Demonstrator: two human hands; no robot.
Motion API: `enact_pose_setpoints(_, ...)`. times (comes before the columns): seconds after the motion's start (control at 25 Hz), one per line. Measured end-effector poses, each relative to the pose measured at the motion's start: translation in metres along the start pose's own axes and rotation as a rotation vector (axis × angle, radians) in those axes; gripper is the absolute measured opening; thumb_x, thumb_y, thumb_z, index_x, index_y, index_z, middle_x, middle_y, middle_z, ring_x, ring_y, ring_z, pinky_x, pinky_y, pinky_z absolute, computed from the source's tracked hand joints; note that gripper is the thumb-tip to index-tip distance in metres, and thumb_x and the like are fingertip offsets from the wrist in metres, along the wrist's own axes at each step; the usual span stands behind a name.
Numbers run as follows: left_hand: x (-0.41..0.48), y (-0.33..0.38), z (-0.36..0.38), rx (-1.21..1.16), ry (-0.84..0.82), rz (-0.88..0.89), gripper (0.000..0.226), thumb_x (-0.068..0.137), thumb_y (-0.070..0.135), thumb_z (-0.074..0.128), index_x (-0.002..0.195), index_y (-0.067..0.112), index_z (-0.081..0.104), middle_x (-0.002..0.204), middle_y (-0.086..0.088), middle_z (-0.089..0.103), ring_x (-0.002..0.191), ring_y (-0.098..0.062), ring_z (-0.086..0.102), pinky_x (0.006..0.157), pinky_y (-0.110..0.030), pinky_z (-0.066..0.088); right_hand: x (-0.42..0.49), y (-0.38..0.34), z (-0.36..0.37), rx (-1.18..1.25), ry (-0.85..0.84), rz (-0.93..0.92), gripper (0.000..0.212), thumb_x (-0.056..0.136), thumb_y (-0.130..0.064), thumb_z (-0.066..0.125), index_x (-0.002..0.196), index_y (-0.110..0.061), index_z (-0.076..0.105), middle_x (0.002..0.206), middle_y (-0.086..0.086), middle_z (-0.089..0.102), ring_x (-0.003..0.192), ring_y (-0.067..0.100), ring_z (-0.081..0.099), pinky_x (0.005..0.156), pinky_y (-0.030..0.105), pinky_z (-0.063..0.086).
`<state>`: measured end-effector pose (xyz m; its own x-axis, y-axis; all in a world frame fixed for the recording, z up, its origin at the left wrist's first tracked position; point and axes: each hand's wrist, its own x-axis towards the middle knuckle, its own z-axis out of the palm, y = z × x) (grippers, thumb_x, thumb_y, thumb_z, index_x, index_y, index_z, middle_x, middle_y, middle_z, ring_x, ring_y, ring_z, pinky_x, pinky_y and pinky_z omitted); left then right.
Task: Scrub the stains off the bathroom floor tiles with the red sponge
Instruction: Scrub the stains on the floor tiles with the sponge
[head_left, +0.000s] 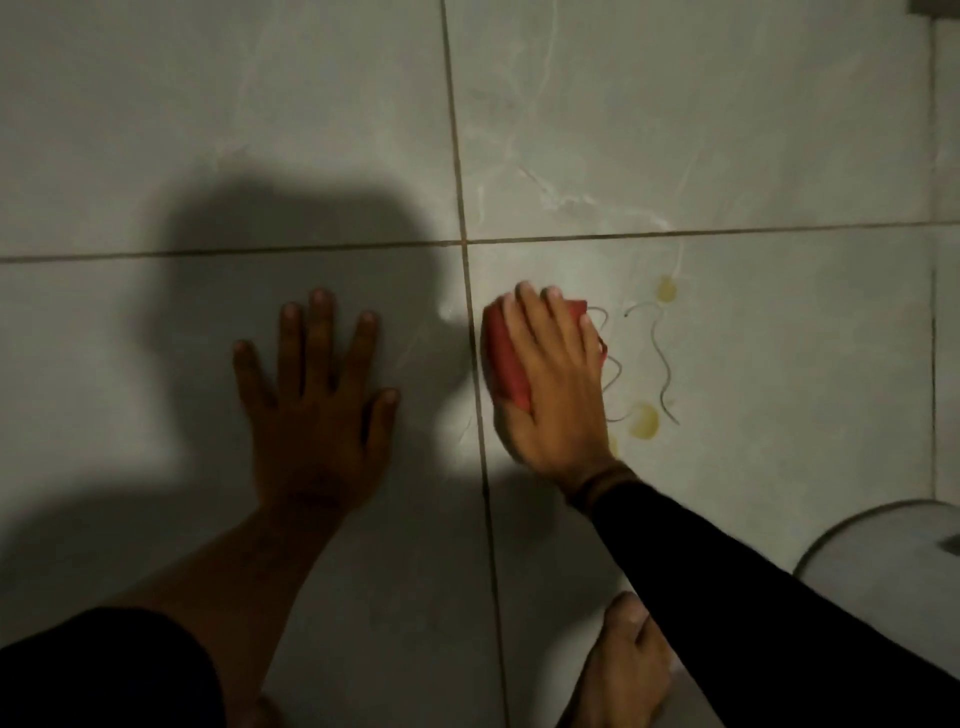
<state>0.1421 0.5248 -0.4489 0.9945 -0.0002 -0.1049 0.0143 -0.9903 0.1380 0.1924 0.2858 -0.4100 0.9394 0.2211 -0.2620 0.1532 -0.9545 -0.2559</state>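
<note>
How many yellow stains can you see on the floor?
2 clear ones: one yellow stain up beyond the red sponge, another beside the right hand. A faint third peeks out by the wrist; more may be hidden.

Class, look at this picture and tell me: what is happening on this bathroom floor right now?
A person is crouched over grey floor tiles, scrubbing. The right hand presses a red sponge flat on the tile just right of a grout line. The left hand rests open, fingers spread, on the neighbouring tile as a brace. Yellow spots and thin dark squiggles remain right of the sponge, not yet cleaned. A bare foot shows below, and a white fixture sits at the lower right.
</note>
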Motion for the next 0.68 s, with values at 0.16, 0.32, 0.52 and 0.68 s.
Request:
enact_pose_setpoints(0.16, 0.001, 0.0, 0.003, -0.019, -0.009, -0.004, 0.076, 0.104, 0.056, 0.034, 0.174, 0.031, 0.019, 0.184, -0.016, 0.01, 0.17, -0.041, 0.013, 0.13, -0.072, 0.008, 0.005, -0.048, 0.031, 0.122, 0.187, 0.051, 0.078, 0.096, -0.036, 0.06, 0.167, -0.014, 0.035, 0.176, 0.013, 0.031, 0.166, 0.038, 0.023, 0.137, 0.059, 0.008)
enact_pose_setpoints(0.32, -0.001, -0.002, 0.004, -0.039, -0.017, -0.001, 0.077, 0.104, 0.056, 0.033, 0.175, 0.031, 0.015, 0.184, -0.014, 0.006, 0.17, -0.04, 0.009, 0.13, -0.072, 0.005, -0.123, -0.019, 0.042, -0.02, -0.028, -0.055, 0.069, 0.104, -0.05, 0.046, 0.167, -0.024, 0.033, 0.176, 0.005, 0.031, 0.163, 0.033, 0.028, 0.127, 0.069, 0.03)
enact_pose_setpoints(0.52, 0.0, -0.004, 0.013, -0.048, -0.028, 0.003, 0.077, 0.104, 0.057, 0.03, 0.175, 0.035, 0.013, 0.185, -0.009, -0.001, 0.171, -0.036, 0.001, 0.13, -0.07, -0.001, -0.076, -0.01, 0.039, 0.012, 0.111, 0.454, 0.072, 0.1, -0.038, 0.038, 0.168, -0.012, 0.031, 0.176, 0.015, 0.03, 0.166, 0.037, 0.023, 0.136, 0.061, 0.01)
enact_pose_setpoints(0.68, -0.001, -0.008, 0.013, -0.05, -0.035, -0.011, 0.078, 0.103, 0.057, 0.03, 0.175, 0.034, 0.013, 0.185, -0.009, -0.002, 0.171, -0.036, 0.0, 0.129, -0.073, 0.0, -0.159, 0.013, 0.035, 0.061, 0.035, 0.448, 0.064, 0.104, -0.029, 0.038, 0.165, -0.01, 0.033, 0.172, 0.021, 0.034, 0.161, 0.045, 0.03, 0.128, 0.073, 0.024)
